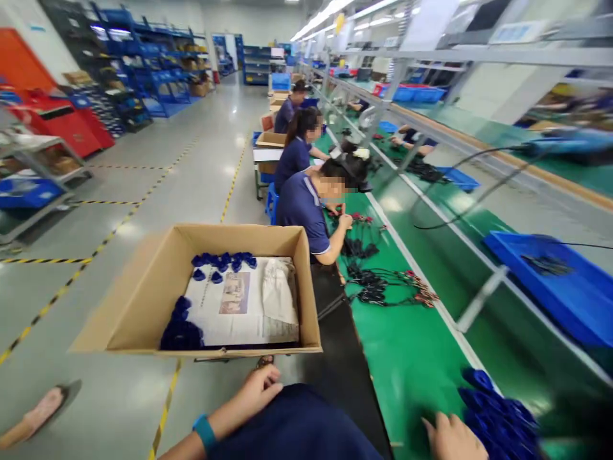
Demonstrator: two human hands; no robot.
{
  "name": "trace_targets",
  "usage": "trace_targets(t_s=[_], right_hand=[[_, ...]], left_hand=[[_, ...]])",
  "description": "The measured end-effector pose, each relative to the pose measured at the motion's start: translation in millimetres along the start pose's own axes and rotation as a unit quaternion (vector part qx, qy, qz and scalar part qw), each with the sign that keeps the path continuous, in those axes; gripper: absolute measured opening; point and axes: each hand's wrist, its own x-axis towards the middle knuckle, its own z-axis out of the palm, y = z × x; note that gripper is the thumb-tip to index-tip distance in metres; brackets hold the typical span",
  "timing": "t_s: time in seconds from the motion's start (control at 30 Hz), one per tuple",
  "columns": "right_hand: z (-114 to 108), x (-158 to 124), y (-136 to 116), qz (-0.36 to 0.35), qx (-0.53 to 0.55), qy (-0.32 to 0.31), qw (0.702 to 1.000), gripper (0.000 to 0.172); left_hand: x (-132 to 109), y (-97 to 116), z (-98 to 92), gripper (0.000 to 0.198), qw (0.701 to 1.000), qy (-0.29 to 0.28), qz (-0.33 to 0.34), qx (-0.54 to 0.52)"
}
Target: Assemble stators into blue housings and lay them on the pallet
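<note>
One foreground cardboard box (230, 239), one dark-blue tabletop pile (500, 415), three co-workers (301, 207) lining this side of the bench (387, 358)

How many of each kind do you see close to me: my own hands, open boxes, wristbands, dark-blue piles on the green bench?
Left hand, right hand: 2
Open cardboard box: 1
Wristband: 1
Dark-blue pile: 1
Total: 5

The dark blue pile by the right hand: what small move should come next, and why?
Probably move the right hand onto the dark blue pile: the hand is right beside it at the green bench, while the left hand, seemingly empty, is near the cardboard box, where similar-looking blue pieces lie.
</note>
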Motion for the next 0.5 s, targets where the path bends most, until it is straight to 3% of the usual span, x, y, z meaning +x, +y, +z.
trace_targets(t_s=[0.13, 0.23, 0.4, 0.5], right_hand=[[-10.6, 13.0, -28.7, -0.028, -0.013, -0.026, 0.999, 0.029], [-4.5, 13.2, -24.6, -0.041, 0.030, -0.036, 0.998, 0.023], [-6.2, -15.0, 0.7, -0.002, 0.110, 0.002, 0.994, 0.029], [-17.7, -47.4, 21.7, 0.092, 0.155, 0.091, 0.979, 0.036]], left_hand=[[0.6, -15.3, 16.8, 0.057, 0.999, 0.042, -0.014, -0.005], [12.8, -13.7, 40.3, 0.068, 0.999, 0.039, -0.012, 0.004], [30.6, 26.7, 74.4, 0.080, 0.998, -0.046, -0.009, 0.052], [34.8, 52.8, 87.5, 0.082, 0.995, -0.060, 0.003, 0.085]])
